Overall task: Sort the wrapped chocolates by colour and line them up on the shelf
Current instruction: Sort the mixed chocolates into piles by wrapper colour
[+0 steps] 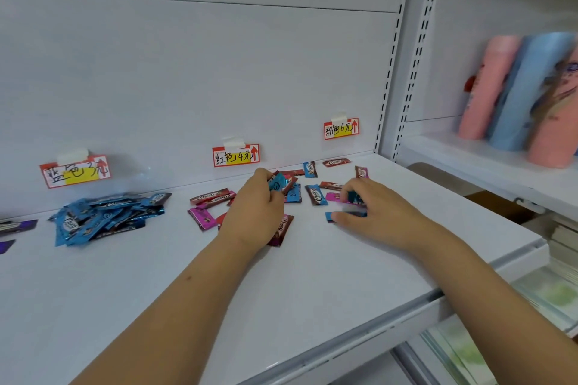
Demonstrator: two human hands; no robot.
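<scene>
White shelf [312, 275] carries mixed chocolates; my left hand [255, 212] pinches blue wrappers [276, 183], right hand [369, 209] fingers curl on another. Light, slippery foil; I'd grip mid-body.

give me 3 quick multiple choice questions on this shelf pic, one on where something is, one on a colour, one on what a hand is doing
1. Where does the pile of blue chocolates lie?
A. under the leftmost price tag
B. under the rightmost price tag
C. on the neighbouring shelf by the bottles

2. What colour is the wrapper gripped in the left hand?
A. purple
B. blue
C. green

3. What is the right hand doing?
A. hanging idle off the shelf edge
B. pressing flat on a price tag
C. pinching wrapped chocolates on the shelf

Answers:
1. A: the blue heap sits just below the leftmost price tag on the back panel.
2. B: a blue chocolate shows between the curled fingers.
3. C: its fingers close on wrappers lying on the shelf, though blur hides the details.
</scene>
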